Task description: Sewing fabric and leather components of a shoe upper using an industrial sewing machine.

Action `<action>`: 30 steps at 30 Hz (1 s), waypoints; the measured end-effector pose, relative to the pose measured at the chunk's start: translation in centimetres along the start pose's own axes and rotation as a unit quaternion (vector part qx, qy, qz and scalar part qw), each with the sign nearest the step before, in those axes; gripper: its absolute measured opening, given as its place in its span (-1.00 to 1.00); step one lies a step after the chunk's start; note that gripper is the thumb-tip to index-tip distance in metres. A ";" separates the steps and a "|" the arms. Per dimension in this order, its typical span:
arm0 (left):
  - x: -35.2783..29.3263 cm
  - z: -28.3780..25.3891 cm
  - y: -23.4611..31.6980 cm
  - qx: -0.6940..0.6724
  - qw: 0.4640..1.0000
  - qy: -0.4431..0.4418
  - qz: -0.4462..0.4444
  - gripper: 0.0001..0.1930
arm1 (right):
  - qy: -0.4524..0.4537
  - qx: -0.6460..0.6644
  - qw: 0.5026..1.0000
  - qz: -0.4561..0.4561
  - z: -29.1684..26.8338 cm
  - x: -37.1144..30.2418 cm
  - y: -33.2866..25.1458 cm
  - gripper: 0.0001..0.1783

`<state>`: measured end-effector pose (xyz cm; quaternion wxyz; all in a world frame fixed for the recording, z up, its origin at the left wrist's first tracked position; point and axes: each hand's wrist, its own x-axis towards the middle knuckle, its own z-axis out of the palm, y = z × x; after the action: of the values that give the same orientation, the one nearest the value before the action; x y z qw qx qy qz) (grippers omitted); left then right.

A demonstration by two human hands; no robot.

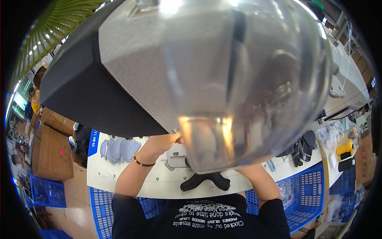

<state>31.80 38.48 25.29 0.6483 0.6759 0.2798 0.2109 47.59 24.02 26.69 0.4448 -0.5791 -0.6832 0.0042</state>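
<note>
A large sewing machine head with a clear curved shield fills the upper and middle view. My left hand reaches beneath its left side, fingers bent together beside the metal plate. What the fingers hold, if anything, is hidden. Of my right arm only the forearm shows; that hand is behind the shield. Between my arms, a black forked piece lies at the near edge of the white worktable. Several grey-blue fabric pieces are laid overlapping left of my left forearm.
Black pieces and a small blue tool lie at the table's right. Blue plastic baskets stand under its front edge. Cardboard boxes are at the left. Farther right are clear plastic bags and a yellow item.
</note>
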 end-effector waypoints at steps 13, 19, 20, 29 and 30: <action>1.5 -0.8 -4.4 -0.091 0.989 -0.069 0.097 -0.91 | -0.114 -0.020 0.991 0.063 0.3 0.3 3.3 -0.84; 0.4 -1.4 -4.7 -0.160 0.982 -0.029 0.098 -0.91 | -0.178 -0.083 0.979 0.062 0.4 0.3 4.9 -0.78; 1.0 -1.4 -4.4 -0.172 0.980 -0.023 0.098 -0.91 | -0.221 -0.077 0.965 0.118 0.7 0.2 5.5 -0.76; 0.9 1.9 -4.5 -0.265 0.959 0.033 0.098 -0.88 | 0.016 0.060 0.997 0.036 1.7 0.2 0.6 -0.83; 0.6 1.8 -4.5 -0.276 0.955 0.040 0.098 -0.87 | 0.051 0.057 0.997 0.029 2.2 0.0 0.7 -0.84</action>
<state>32.90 37.49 20.61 0.7741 0.4859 0.1688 0.3691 46.82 25.32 24.99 0.5113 -0.5719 -0.6410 0.0268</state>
